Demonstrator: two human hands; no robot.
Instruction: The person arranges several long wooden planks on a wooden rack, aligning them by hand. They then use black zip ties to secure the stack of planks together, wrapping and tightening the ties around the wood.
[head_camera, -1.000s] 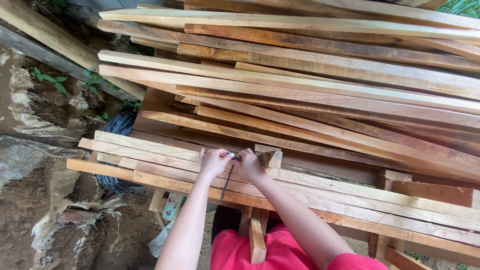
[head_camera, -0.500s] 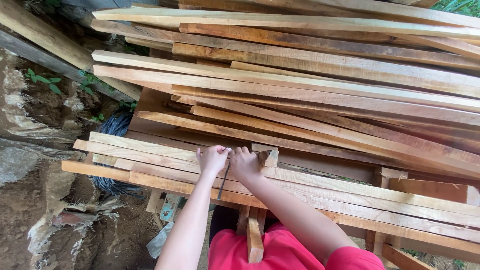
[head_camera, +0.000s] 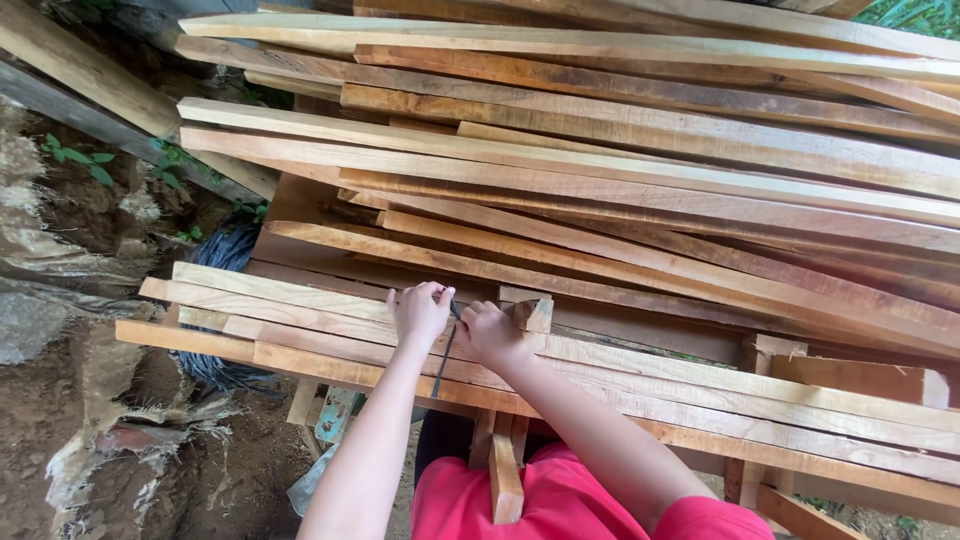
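My left hand (head_camera: 420, 312) and my right hand (head_camera: 490, 333) rest close together on the near planks (head_camera: 700, 395) of a big stack of rough-sawn wooden boards. Both hands pinch a thin dark cord or strip (head_camera: 444, 358) that hangs down between them over the plank edge. A short wooden block (head_camera: 532, 313) stands just right of my right hand. My forearms reach up from the bottom of the view, above my red clothing (head_camera: 560, 500).
Long boards (head_camera: 640, 150) lie stacked across the whole upper view. A dark bundle of cord or wire (head_camera: 222, 250) sits under the pile at left. Bare earth, torn sacking (head_camera: 110, 420) and small weeds (head_camera: 80, 160) lie to the left.
My hands stay together on the cord at the same spot on the planks; they shift only slightly. The view has drifted a little.
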